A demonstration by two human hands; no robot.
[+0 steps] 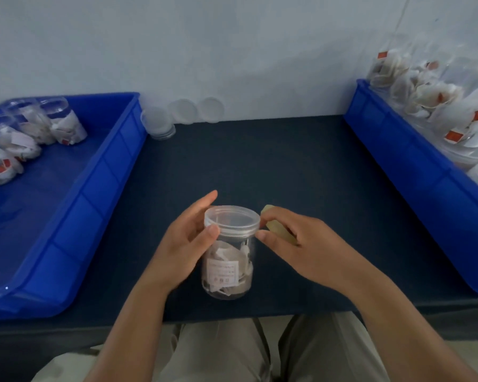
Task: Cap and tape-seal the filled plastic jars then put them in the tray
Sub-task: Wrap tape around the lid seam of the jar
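Observation:
A clear plastic jar filled with white sachets stands upright near the table's front edge, with a clear cap on top. My left hand wraps the jar's left side, thumb against the cap's rim. My right hand holds a yellowish roll of tape against the cap's right edge. The blue tray on the left holds several capped jars in its far corner.
A stack of spare clear caps and two more caps lean by the wall at the back. A second blue tray on the right holds bagged sachets. Dark table cloth lies between the trays.

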